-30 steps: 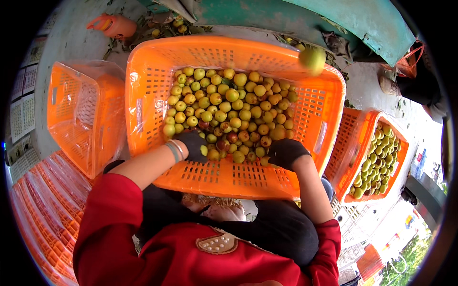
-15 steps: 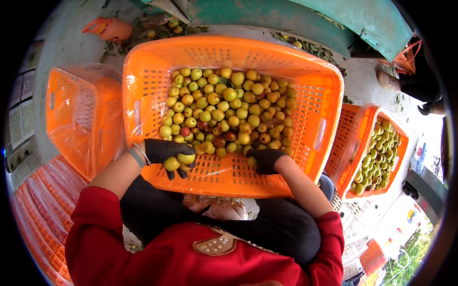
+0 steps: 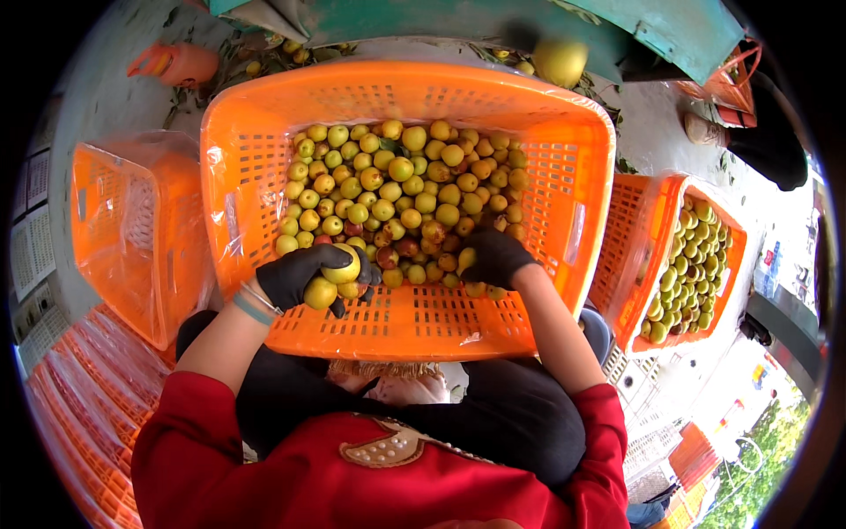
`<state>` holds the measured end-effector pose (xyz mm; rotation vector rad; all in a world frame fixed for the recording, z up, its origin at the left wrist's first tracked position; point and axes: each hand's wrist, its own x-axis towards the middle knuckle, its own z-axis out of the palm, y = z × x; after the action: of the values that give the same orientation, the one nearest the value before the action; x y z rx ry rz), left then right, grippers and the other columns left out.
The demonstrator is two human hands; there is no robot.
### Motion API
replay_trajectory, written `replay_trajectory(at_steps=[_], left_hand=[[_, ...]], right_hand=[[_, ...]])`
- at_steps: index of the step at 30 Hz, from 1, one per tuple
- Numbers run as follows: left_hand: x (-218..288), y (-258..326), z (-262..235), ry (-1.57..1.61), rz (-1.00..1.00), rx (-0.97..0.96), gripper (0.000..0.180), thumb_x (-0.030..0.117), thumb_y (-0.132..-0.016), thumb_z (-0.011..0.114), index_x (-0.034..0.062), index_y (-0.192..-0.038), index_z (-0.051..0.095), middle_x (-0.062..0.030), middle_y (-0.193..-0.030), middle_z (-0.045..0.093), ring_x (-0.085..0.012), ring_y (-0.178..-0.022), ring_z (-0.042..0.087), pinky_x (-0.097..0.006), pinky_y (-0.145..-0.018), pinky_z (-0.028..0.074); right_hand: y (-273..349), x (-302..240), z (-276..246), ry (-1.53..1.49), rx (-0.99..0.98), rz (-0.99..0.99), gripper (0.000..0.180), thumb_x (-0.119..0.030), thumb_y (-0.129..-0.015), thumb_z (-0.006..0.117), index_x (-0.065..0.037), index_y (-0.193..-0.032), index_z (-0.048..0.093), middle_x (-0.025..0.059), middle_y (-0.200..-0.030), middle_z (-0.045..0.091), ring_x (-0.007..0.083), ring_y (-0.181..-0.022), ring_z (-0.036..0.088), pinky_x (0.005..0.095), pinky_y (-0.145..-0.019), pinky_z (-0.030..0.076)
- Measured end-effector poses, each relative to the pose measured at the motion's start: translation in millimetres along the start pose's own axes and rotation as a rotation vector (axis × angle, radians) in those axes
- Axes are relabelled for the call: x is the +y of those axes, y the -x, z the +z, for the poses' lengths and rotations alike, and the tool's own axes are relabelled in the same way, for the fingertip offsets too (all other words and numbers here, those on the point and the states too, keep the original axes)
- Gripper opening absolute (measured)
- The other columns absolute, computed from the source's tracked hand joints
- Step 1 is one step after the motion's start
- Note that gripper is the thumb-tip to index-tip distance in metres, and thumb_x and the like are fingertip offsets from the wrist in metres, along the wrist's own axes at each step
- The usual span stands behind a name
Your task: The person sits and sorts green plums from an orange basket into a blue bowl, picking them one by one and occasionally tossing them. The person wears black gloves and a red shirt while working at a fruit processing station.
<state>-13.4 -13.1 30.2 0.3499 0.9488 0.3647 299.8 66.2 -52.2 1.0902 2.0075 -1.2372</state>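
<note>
A big orange crate (image 3: 414, 339) with slotted walls sits tilted in front of me, a layer of yellow-green jujubes (image 3: 401, 167) in it, some with brown or red patches. My left hand (image 3: 304, 271), in a black glove, is closed round several jujubes (image 3: 320, 294) over the crate's near left part. Also gloved in black, my right hand (image 3: 499, 257) grips a jujube (image 3: 467, 261) at the near right edge of the pile; its fingertips are partly hidden. Beyond the far rim, a blurred yellow-green jujube (image 3: 560, 62) appears in mid-air.
Left of me stands an orange crate (image 3: 115, 220) with clear plastic, above more stacked crates (image 3: 97, 406). To the right, another crate (image 3: 621, 264) holds green jujubes (image 3: 692, 273). An orange container (image 3: 181, 64), leaves and a green metal structure (image 3: 423, 22) lie beyond. A person's shoe (image 3: 705, 129) shows far right.
My left hand, still holding jujubes, has turned and risen slightly. My right hand has moved up over the pile with a jujube. A blurred jujube now shows beyond the far rim.
</note>
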Motion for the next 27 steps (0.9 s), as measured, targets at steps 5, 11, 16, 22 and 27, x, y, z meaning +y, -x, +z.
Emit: replay_trajectory(at_steps=[5, 11, 16, 22, 27], left_hand=[[4.4, -7.5, -8.3, -0.017, -0.052, 0.068, 0.046, 0.04, -0.089, 0.04, 0.0017, -0.103, 0.061, -0.009, -0.103, 0.062, -0.0177, -0.09, 0.061, -0.03, -0.06, 0.053], [-6.1, -14.6, -14.1, -0.089, -0.16, 0.061, 0.047, 0.043, -0.091, 0.041, 0.003, -0.105, 0.061, -0.0078, -0.1, 0.064, -0.0169, -0.09, 0.062, -0.03, -0.061, 0.052], [-11.8, -16.2, 2.7, -0.096, -0.237, 0.105, 0.042, 0.044, -0.091, 0.044, 0.0068, -0.103, 0.06, -0.0045, -0.101, 0.063, -0.0148, -0.089, 0.061, -0.028, -0.061, 0.052], [-12.5, -46.3, 52.2, 0.17, -0.174, -0.205, 0.04, 0.044, -0.093, 0.044, 0.0076, -0.103, 0.058, -0.0067, -0.103, 0.063, -0.0153, -0.089, 0.063, -0.032, -0.064, 0.054], [-24.7, -140.5, 187.9, 0.191, 0.049, -0.626, 0.039, 0.035, -0.092, 0.05, 0.0023, -0.114, 0.055, -0.0068, -0.1, 0.059, -0.0169, -0.088, 0.06, -0.036, -0.071, 0.055]], right_hand=[[7.7, -13.3, -4.6, 0.014, -0.379, 0.012, 0.053, -0.034, -0.063, 0.074, -0.011, -0.109, 0.064, 0.0127, -0.104, 0.065, 0.0277, -0.096, 0.062, 0.0375, -0.079, 0.052], [111.3, 0.6, -21.9, -0.723, 0.077, -0.148, 0.048, -0.019, -0.067, 0.076, -0.004, -0.108, 0.057, 0.0124, -0.118, 0.053, 0.0235, -0.094, 0.059, 0.0385, -0.076, 0.052], [324.9, 146.3, 38.1, -1.184, 1.39, 0.293, 0.045, -0.016, -0.077, 0.068, -0.009, -0.119, 0.053, 0.0077, -0.109, 0.058, 0.0161, -0.084, 0.058, 0.0286, -0.068, 0.05], [390.9, 194.1, 86.9, -0.766, 2.04, 0.641, 0.033, -0.019, -0.085, 0.065, -0.004, -0.114, 0.059, 0.0044, -0.1, 0.062, 0.015, -0.08, 0.059, 0.0266, -0.066, 0.049], [273.0, 140.3, 123.4, -1.841, 1.052, 0.008, 0.051, -0.055, -0.089, 0.049, -0.009, -0.109, 0.057, 0.0076, -0.082, 0.061, 0.0188, -0.071, 0.058, 0.0301, -0.062, 0.049]])
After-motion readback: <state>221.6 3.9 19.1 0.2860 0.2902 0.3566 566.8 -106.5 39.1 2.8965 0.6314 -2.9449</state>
